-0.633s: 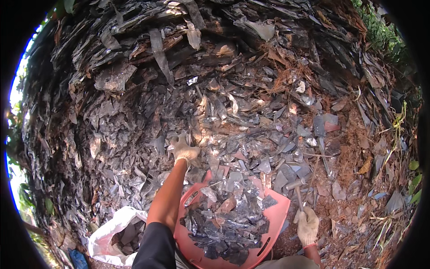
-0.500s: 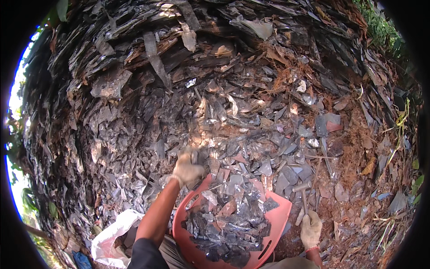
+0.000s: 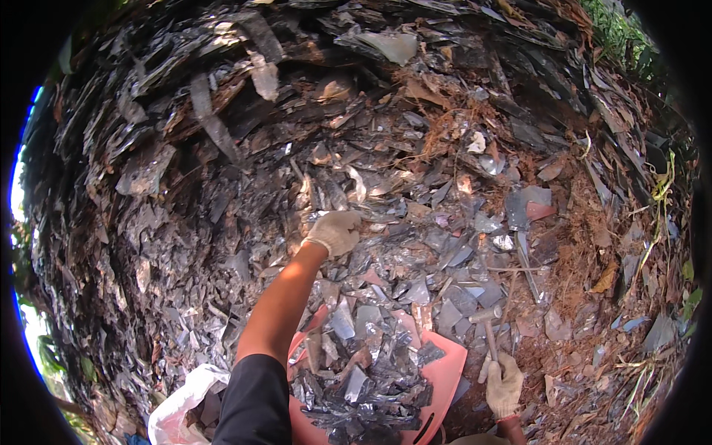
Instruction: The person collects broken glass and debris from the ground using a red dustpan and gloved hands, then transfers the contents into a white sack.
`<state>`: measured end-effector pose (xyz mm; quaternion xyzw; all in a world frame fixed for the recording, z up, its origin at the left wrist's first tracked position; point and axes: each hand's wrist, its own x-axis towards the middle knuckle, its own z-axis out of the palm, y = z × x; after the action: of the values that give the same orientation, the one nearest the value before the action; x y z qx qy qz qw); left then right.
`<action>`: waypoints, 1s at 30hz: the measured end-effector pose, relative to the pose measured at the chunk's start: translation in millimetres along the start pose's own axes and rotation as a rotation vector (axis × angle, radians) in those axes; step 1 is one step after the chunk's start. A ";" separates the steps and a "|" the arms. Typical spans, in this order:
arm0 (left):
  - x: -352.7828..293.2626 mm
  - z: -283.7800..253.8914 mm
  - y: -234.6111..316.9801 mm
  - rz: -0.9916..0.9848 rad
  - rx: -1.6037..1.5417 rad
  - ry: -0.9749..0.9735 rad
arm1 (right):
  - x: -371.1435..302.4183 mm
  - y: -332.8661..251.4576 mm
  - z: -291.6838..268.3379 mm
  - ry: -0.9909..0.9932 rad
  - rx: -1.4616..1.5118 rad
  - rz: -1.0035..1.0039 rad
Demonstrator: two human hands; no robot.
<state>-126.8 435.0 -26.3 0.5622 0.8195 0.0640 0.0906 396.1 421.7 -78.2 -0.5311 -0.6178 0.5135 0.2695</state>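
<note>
My left hand (image 3: 335,233), in a pale knitted glove, reaches out over the heap of broken sheet-like mineral flakes (image 3: 386,245). Its fingers are curled together at the flakes, and what they hold, if anything, is hidden. Lower right, my right hand (image 3: 505,386), also gloved, grips the handle of a small hammer (image 3: 489,334), head upward. Between my arms stands a salmon-pink plastic basket (image 3: 448,363) with a jagged, broken rim. Dark, shiny flakes (image 3: 363,397) fill it, with a lighter shard (image 3: 343,320) at its far edge.
A white sack (image 3: 178,408) lies open left of the basket. Ahead rises a steep bank of layered dark flakes (image 3: 185,96). Reddish roots (image 3: 586,230) and soil lie to the right, with grass (image 3: 619,33) at the upper right. A thin stick (image 3: 519,269) lies beyond the hammer.
My left hand has moved from beside the basket's far rim forward onto the heap. The view has shifted slightly. My right hand still holds the hammer.
</note>
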 end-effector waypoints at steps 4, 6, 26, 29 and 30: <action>-20.9 36.1 18.6 -0.069 0.034 -0.017 | 3.5 -2.0 -3.4 -0.057 0.003 -0.044; -46.0 49.0 43.7 -0.101 0.068 -0.057 | 3.2 7.4 -6.1 -0.039 0.012 -0.026; -2.5 12.2 17.4 0.139 0.134 -0.074 | 9.3 1.8 -5.7 -0.052 -0.005 -0.015; -1.1 23.2 2.2 0.198 0.328 -0.132 | 7.7 2.0 -3.9 -0.071 -0.027 -0.039; 4.8 21.0 10.7 0.171 0.370 -0.183 | 6.8 2.3 -3.4 -0.065 -0.002 -0.044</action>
<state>-114.1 443.5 -44.9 0.6401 0.7551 -0.1311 0.0540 398.0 429.0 -80.7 -0.5005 -0.6384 0.5238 0.2599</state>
